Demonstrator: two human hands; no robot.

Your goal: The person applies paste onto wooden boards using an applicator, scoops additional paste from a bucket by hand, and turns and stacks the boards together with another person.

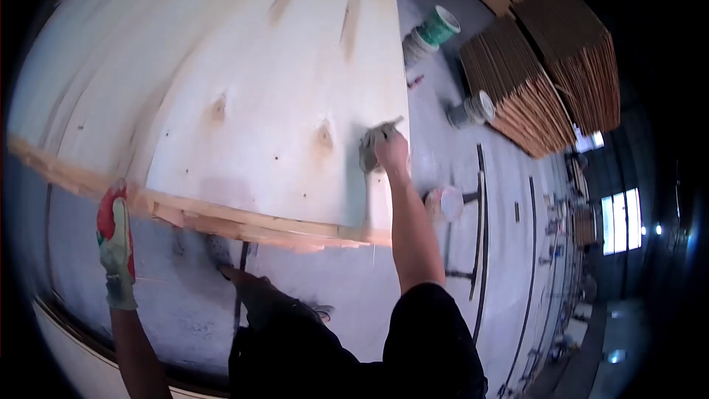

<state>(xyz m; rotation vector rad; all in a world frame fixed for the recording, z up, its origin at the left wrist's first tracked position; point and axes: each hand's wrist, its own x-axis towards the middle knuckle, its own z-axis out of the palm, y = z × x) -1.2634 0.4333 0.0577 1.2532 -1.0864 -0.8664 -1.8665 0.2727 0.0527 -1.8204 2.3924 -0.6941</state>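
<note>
Pale plywood sheet [251, 103]: right hand [391, 151] above, grip clamped round blurred grey object [368, 154]!
Red-and-green-gloved left hand [114, 230]: beside edge, grip unclear.

Pale panel [255, 66], grey floor [506, 199] bearing buckets [471, 111], brown sheet stacks [509, 77]

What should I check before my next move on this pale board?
1. Right hand has hold of the grey item: ok.
2. Grey item over the pale board, near its right edge: ok.
3. Left hand gloved: ok.
4. Left hand pressing on the board's near edge: cannot tell; it is at the edge, but contact is unclear.
5. Surface free of brown marks: not ok, several show.
6. Green bucket off the board: ok.
</note>
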